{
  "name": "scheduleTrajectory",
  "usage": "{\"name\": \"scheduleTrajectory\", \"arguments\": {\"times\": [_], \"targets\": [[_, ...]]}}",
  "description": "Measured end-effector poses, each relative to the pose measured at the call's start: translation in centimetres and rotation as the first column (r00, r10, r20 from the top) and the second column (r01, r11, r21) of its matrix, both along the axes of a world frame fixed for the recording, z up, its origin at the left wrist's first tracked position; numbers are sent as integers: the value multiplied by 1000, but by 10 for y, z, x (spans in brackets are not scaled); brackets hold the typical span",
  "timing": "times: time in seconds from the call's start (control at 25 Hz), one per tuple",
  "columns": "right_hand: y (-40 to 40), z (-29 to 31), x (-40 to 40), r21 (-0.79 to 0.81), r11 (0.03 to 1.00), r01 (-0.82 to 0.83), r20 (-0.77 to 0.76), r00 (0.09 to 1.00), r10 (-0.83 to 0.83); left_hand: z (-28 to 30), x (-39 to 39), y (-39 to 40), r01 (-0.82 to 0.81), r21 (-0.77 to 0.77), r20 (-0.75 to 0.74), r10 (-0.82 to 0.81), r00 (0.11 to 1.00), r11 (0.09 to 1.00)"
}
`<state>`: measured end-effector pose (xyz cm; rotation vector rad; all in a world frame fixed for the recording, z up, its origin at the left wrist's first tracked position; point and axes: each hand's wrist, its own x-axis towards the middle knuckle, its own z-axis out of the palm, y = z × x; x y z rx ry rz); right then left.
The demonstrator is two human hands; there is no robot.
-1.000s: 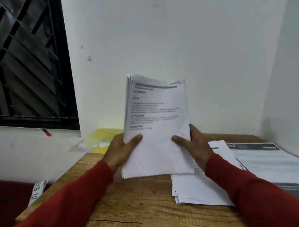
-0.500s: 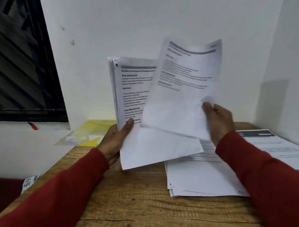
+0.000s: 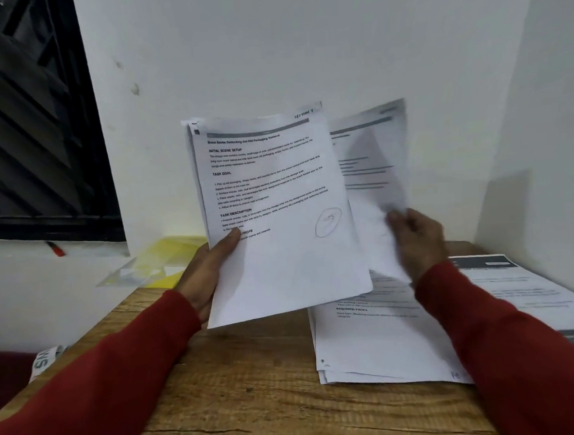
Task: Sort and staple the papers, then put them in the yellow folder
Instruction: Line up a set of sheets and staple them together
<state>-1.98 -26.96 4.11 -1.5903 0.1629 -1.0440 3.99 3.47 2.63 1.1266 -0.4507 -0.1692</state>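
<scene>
Across the wooden bench a flat pile of printed sheets is spread at the right, with a larger dark-headed document lying beyond it by the wall. Above the bench a sheaf of papers is held upright by the left hand, thumb pressed on the front page, fingers hidden behind. Just to its right a single blurred sheet is pinched at its lower edge by the right hand, fingers curled. At the bench's far left corner the yellow folder is seen lying flat, well apart from both hands.
</scene>
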Motion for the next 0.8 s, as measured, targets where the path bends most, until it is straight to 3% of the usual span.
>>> {"name": "scheduleTrajectory", "arguments": {"times": [0.16,0.36,0.44,0.8], "targets": [[56,-7,-7,-1,921,-391,-118,914,388,-5,7,2,-20,34,-10,20,1000,999],[67,1,-18,177,838,-517,-130,831,540,-5,9,1,-70,73,-7,70,997,995],[63,6,-16,237,839,-490,-159,832,531,-4,7,-1,-118,97,31,116,993,988],[51,-1,-8,132,953,-273,-111,951,288,-5,1,-2,-118,109,119,105,987,987]]}}
